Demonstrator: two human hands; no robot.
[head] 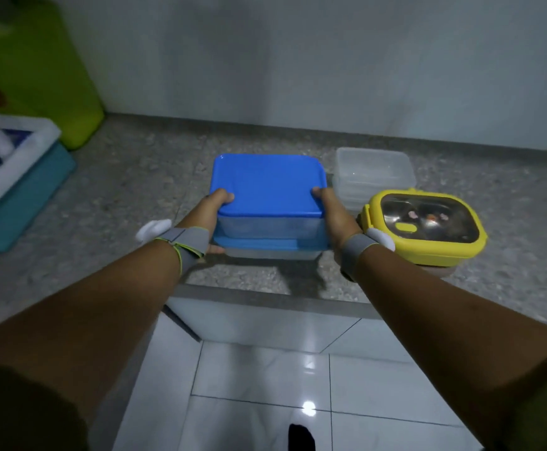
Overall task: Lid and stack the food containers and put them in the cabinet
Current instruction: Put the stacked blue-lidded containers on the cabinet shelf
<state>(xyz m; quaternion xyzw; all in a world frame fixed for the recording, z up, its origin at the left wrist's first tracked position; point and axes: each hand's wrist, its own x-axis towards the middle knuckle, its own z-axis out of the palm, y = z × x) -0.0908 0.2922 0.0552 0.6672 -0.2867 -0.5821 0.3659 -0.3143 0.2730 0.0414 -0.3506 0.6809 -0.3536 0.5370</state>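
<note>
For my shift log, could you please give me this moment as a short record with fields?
surface: speckled stone counter
held: blue-lidded stack of two containers
left hand: grips the stack's left side
right hand: grips its right side
right of the stack: yellow lunch box, lid on
behind the lunch box: clear containers, stacked
counter's left end: green bin

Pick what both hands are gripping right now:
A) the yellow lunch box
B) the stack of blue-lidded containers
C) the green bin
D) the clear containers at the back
B: the left hand and right hand clasp opposite sides of the stack of blue-lidded containers; the yellow lunch box sits untouched to its right.
</note>
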